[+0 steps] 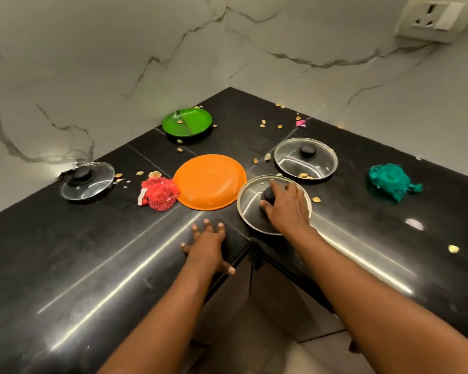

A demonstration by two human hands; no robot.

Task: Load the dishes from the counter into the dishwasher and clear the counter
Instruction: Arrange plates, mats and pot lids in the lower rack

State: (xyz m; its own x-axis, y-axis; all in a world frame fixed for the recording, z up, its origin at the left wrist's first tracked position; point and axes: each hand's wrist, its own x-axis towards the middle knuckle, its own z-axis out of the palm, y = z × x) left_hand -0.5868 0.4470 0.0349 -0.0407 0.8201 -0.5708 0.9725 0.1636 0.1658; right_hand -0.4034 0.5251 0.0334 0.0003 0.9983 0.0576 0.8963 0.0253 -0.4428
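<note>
Near glass lid (250,203): knob gripped by right hand (287,209). Left hand (207,245): spread flat on counter (65,252). Remaining unloaded: two lids, two plates, scraps.

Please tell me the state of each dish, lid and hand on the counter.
near lid: knob up, gripped by right hand
far lid: knob up, untouched
left lid: knob up, untouched
orange plate: upside down
green plate: upright, crumbs inside
left hand: resting on counter edge

Two bare forearms, no sleeves
</note>
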